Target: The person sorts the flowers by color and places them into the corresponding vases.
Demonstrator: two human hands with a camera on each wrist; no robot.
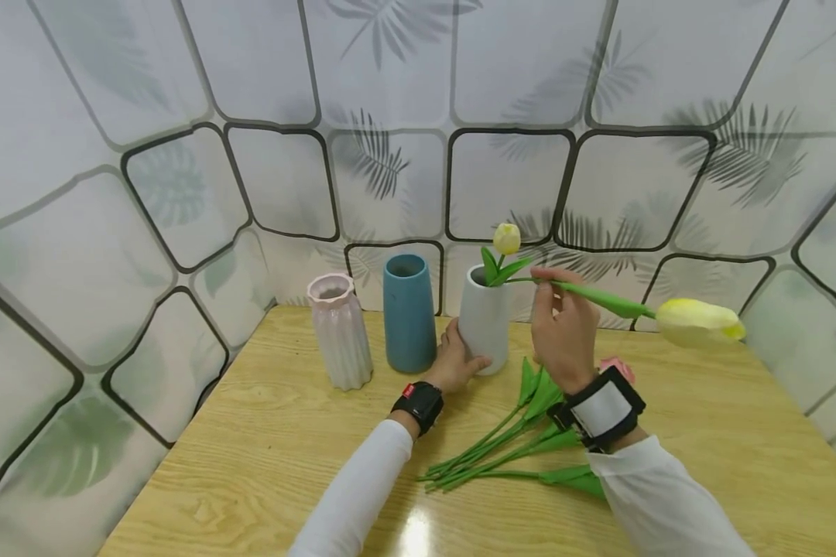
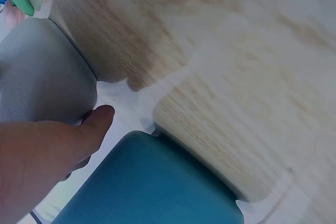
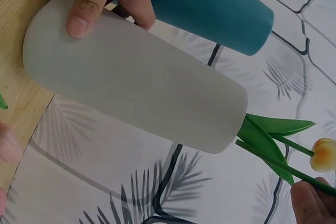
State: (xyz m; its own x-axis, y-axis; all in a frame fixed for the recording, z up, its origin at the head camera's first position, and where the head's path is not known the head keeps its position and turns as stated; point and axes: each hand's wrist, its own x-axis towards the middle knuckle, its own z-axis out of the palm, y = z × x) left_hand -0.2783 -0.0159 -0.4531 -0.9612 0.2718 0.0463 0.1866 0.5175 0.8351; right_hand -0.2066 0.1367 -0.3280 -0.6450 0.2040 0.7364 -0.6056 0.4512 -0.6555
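A white vase point(image 1: 484, 329) stands on the wooden table with one yellow tulip point(image 1: 507, 240) upright in it. My left hand point(image 1: 453, 362) grips the lower part of this vase, thumb across its front in the right wrist view. Between thumb and fingers my right hand point(image 1: 564, 329) pinches the green stem of a second yellow tulip point(image 1: 700, 321). That tulip lies nearly level, its bloom out to the right. In the right wrist view the cut end of its stem point(image 3: 257, 153) is beside the vase's mouth, outside it.
Left of the white vase stand a blue vase point(image 1: 409, 317) and a pale pink fluted vase point(image 1: 341, 333). Several green-stemmed flowers point(image 1: 488, 456) lie on the table point(image 1: 265, 464) under my right forearm, one with a pink bloom point(image 1: 620, 368). Patterned cloth point(image 1: 390, 85) hangs behind.
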